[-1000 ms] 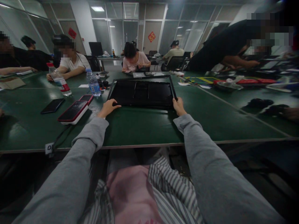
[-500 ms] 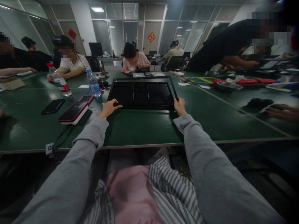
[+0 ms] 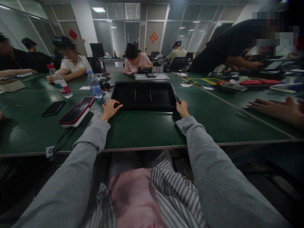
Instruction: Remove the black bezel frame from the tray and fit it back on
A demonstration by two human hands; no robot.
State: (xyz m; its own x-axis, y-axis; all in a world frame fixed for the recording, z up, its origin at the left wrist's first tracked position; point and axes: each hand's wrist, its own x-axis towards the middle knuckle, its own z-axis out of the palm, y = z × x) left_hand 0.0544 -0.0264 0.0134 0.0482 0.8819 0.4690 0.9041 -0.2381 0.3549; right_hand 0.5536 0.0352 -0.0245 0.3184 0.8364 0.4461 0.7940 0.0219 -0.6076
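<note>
A shallow black rectangular tray (image 3: 142,94) lies on the green table, with two thin light strips running front to back inside it. A narrow black frame (image 3: 175,91) sits around its rim. My right hand (image 3: 182,109) closes on the frame near the front right corner, thumb on top. At the front left corner, my left hand (image 3: 110,109) has thumb and fingers curved apart, close beside the tray. Whether its fingertips touch the rim cannot be made out.
Left of me are a dark phone (image 3: 53,108), a red-edged device in a white case (image 3: 75,114) and two water bottles (image 3: 94,84) (image 3: 60,81). Another person's hands (image 3: 280,109) rest at the right. A foil bowl (image 3: 232,86) and cables stand farther back.
The frame's raised far side has come down onto the tray. My left hand has loosened from the front left corner, its fingers now apart. The other person's hands at right have moved further in.
</note>
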